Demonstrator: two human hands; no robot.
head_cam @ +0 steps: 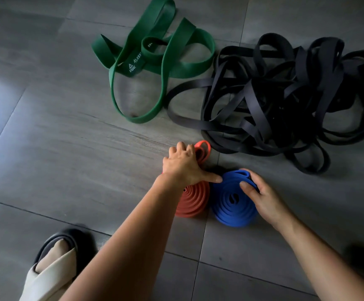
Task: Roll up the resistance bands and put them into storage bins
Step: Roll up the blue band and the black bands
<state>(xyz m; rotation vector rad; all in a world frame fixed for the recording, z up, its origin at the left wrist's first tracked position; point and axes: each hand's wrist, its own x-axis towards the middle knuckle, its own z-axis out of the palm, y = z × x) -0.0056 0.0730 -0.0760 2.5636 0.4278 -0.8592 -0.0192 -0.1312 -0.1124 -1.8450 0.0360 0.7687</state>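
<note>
A person's left hand (182, 166) is clutching a coiled orange rubber resistance band (195, 198); the right hand (261, 198) is pinching a coiled blue rubber band (231, 206) by its far outer wrap, probably light, soft and springy.

Head-worn wide-angle camera looks steeply down, close over the floor (68, 148).

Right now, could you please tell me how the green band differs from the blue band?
The green band lies loose in open loops; the blue band is rolled into a coil. Green is wider, blue narrower. No hand touches green; the right hand holds blue. Both lie on the floor.
</note>
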